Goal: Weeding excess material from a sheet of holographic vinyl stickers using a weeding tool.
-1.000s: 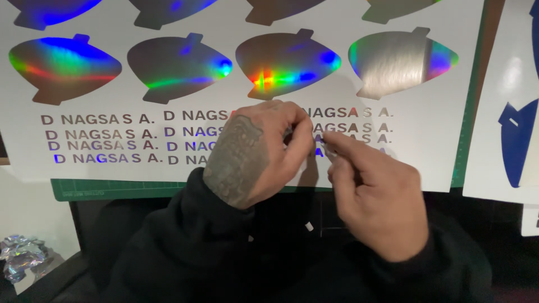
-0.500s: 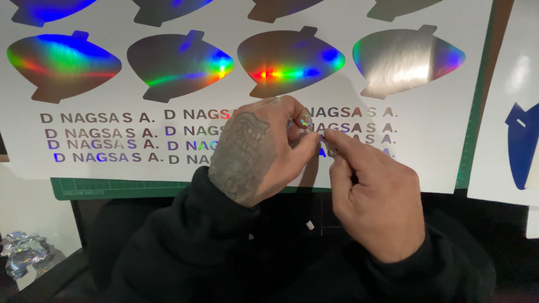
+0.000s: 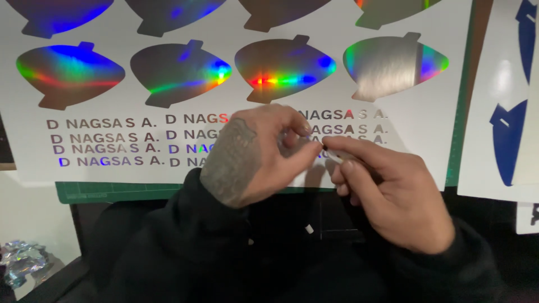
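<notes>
My left hand, tattooed on its back, hovers over the lower middle of a white sticker sheet. Its thumb and fingers pinch a small blurred scrap of shiny film. My right hand is just to its right, gripping a slim pale tool whose tip meets the left fingertips. The sheet carries holographic rainbow shapes and rows of holographic lettering, partly hidden by both hands.
The sheet lies on a green cutting mat. At the right edge is a second white sheet with dark blue shapes. Crumpled shiny film scraps sit at the lower left. My dark sleeves fill the foreground.
Both hands stay over the same spot on the lettering. The left fingers have curled closer to the tool tip, and the shiny scrap shows less clearly between them.
</notes>
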